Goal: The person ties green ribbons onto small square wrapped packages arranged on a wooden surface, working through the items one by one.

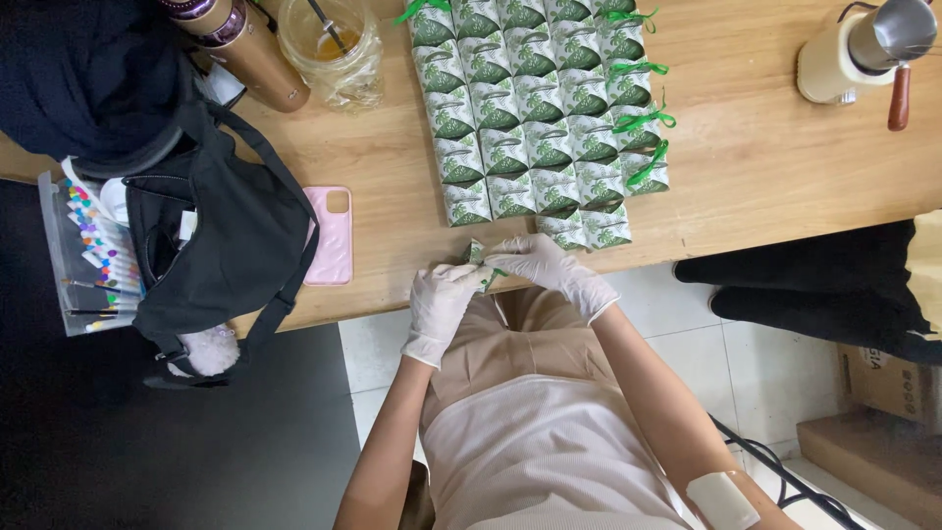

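Both hands wear white gloves and meet at the near edge of the wooden surface (765,147). The left hand (440,302) and the right hand (549,265) together pinch a small green-and-white leaf-printed paper box (479,257), which sits between them just over the surface's edge. The fingers (469,278) of the left hand close narrowly on its lower side, and a bit of green ribbon shows beneath them; the right hand's fingers curl onto it from the other side.

Just beyond the hands, rows of matching boxes (535,118) lie packed side by side on the surface, those in the right column tied with green ribbon bows (643,120). To the left lie a pink phone (331,236), a black bag (221,236) and a clear case of coloured markers (93,250).
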